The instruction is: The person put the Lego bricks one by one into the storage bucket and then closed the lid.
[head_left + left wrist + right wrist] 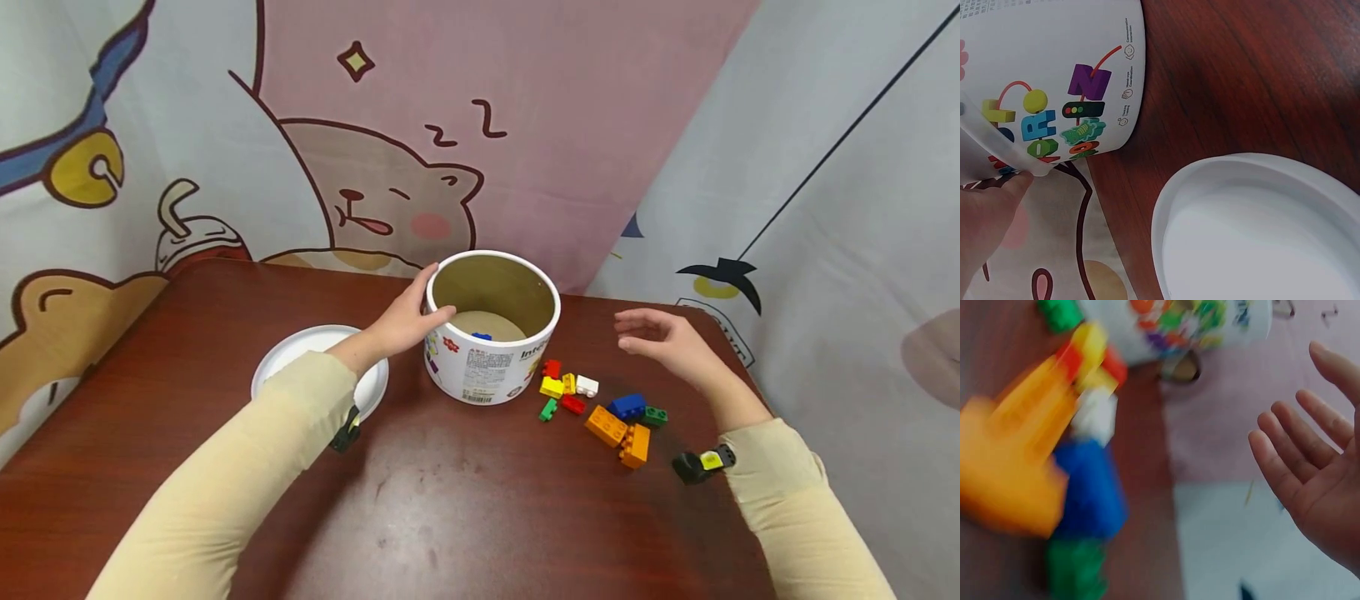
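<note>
A white round bucket with printed pictures stands upright at the back of the table, its top uncovered. Inside it a blue block shows on the bottom. My left hand holds the bucket's rim on its left side, the thumb lying over the edge. To the right of the bucket, my right hand hovers over the table with fingers apart and nothing in them. Below it are loose building blocks: orange, blue, dark green, white, and smaller yellow, red and green ones.
A white round lid lies on the table left of the bucket, partly covered by my left forearm. The reddish-brown table reaches back to a printed curtain. Wrist cameras are strapped to both sleeves.
</note>
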The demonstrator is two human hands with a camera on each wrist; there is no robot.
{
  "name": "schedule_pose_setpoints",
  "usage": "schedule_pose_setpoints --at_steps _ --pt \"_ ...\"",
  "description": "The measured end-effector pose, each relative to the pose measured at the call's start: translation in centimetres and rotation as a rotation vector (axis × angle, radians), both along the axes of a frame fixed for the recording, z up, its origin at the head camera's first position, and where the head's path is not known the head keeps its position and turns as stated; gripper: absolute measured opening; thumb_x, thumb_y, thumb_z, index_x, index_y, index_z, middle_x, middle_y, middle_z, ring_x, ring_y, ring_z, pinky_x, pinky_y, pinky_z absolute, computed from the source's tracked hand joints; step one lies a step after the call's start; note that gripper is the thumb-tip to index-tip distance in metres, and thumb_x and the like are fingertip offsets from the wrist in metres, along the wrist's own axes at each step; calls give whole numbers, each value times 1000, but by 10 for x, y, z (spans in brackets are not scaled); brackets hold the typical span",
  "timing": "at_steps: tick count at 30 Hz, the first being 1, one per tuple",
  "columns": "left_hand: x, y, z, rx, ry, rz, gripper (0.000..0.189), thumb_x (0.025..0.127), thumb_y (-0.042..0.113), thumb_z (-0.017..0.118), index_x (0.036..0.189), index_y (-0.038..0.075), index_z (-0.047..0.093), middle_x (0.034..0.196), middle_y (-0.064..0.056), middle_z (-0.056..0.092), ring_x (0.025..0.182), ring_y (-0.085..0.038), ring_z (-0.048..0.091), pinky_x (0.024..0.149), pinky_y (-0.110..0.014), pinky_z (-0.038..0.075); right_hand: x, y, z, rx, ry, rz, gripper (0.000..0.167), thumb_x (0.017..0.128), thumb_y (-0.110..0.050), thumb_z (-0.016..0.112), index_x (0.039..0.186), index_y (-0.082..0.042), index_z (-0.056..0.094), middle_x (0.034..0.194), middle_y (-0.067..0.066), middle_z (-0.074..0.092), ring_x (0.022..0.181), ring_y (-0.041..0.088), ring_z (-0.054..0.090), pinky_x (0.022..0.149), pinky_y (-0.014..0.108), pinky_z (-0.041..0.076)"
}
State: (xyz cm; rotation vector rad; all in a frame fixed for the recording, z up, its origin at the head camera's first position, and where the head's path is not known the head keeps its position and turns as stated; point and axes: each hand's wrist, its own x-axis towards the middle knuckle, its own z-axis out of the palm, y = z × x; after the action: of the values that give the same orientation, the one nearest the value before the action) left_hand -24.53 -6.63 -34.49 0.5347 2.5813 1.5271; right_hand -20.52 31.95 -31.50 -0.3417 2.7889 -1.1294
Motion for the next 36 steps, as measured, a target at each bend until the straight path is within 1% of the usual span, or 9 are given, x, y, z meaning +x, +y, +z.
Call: schedule_pose_setpoints --at_steps 6,11,14,16,19,21,25,31,36 --pt "0 1 0 -4 -7 -1 79 91 25 57 150 8 8 148 -20 30 132 -32 39 110 -45 31 18 44 -38 41 -14 -28 50 89 -30 63 129 -4 51 122 23 57 90 -8 53 76 15 49" --pt "0 1 1 -4 -13 -2 79 91 26 56 151 10 7 149 -19 30 132 -32 39 110 -45 31 32 67 -61 56 -52 -55 50 89 -24 64 130 0 50 122 26 57 88 -10 53 75 14 49" --pt "0 1 1 -2 -16 0 79 91 26 57 151 10 7 149 -19 29 132 -31 38 110 -45 31 37 75 -74 75 -78 -71 51 87 -24 66 129 1 50 121 25 57 89 -5 55 74 14 49" --pt "0 1 1 -6 -14 2 80 91 26 57 151 10 7 149 -19 28 132 -31 38 110 -46 31 39 78 -83 106 -83 -74 51 85 -24 68 126 2 53 119 24 59 90 3 56 74 15 49" --pt "0 1 0 -8 -15 7 80 91 26 57 151 10 7 150 -19 28 132 -31 38 110 -45 30 40 79 -93 166 -84 -87 46 81 -21 72 119 1 59 110 19 63 86 11 55 71 15 49" --pt "0 1 0 -9 -13 9 80 91 25 57 151 9 7 150 -19 27 132 -31 37 111 -45 30 41 79 -98 197 -73 -95 38 80 -18 73 111 1 63 100 15 65 82 13 53 68 17 48" --pt "-1 1 -2 -7 -11 10 79 90 26 57 151 9 8 149 -20 28 132 -32 38 110 -45 30 41 81 -102 211 -79 -129 32 80 -20 73 104 1 66 89 8 63 76 11 50 64 19 47" --pt "0 1 -2 -11 -12 9 79 90 26 57 151 9 8 150 -19 28 132 -31 38 111 -45 30 41 84 -97 160 -102 -161 40 82 -27 71 110 2 64 99 12 64 77 8 52 66 19 49" --pt "0 0 -2 -11 -5 12 79 91 26 57 151 9 7 150 -19 28 133 -31 37 111 -45 30 39 77 -79 103 -100 -175 46 84 -29 69 116 3 61 108 17 62 82 7 52 70 20 52"
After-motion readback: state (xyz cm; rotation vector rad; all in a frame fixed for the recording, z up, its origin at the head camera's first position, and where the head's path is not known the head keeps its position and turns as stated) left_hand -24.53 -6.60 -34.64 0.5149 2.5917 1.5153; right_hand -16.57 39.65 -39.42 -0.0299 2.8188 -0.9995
